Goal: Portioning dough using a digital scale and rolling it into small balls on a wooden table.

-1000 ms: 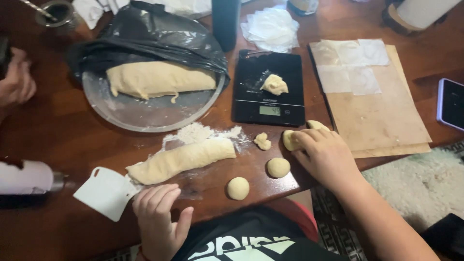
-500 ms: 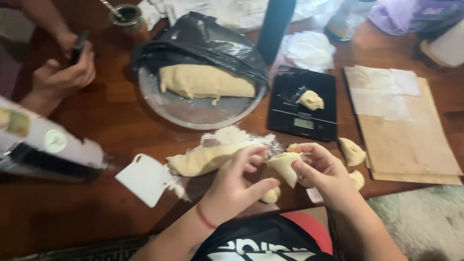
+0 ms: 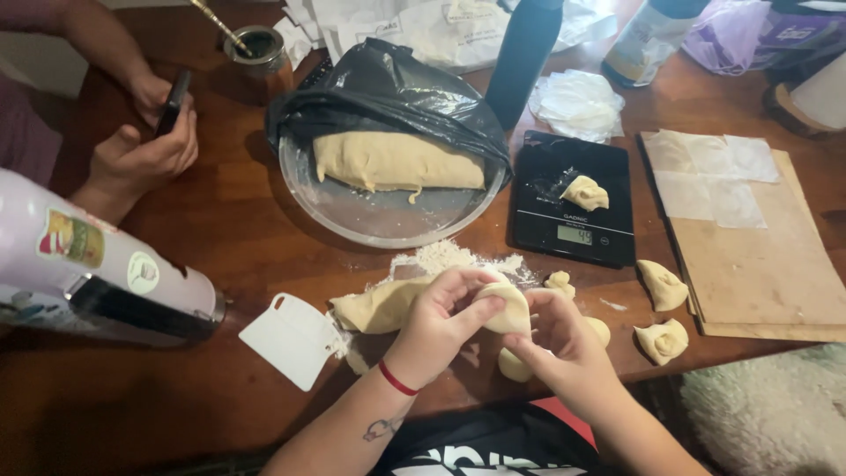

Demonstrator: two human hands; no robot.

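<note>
Both hands grasp one small piece of dough (image 3: 507,308) above the near edge of the wooden table (image 3: 238,256): the left hand (image 3: 445,317) curls its fingers over the top of the piece with the thumb pressed along its side, and the right hand (image 3: 564,348) cups it from below and from the right, fingers bent around it. Just under the hands, a round dough ball (image 3: 514,366) sits on the table, and another ball (image 3: 599,330) peeks out beside the right hand. To the left of the hands lies a long dough log (image 3: 379,307) in a scatter of flour (image 3: 441,258), with a white plastic scraper (image 3: 291,339) near its end. Two folded dough pieces (image 3: 663,313) lie to the right, next to a brown board (image 3: 758,264) with squares of white paper on it. Farther back, a black kitchen scale (image 3: 577,198) carries a small lump of dough (image 3: 586,192), and a round metal tray (image 3: 388,211) holds a large slab of dough (image 3: 397,161) half covered by a black plastic bag (image 3: 388,88). At the far left, another person's hands (image 3: 145,145) hold a dark phone (image 3: 174,101).
</note>
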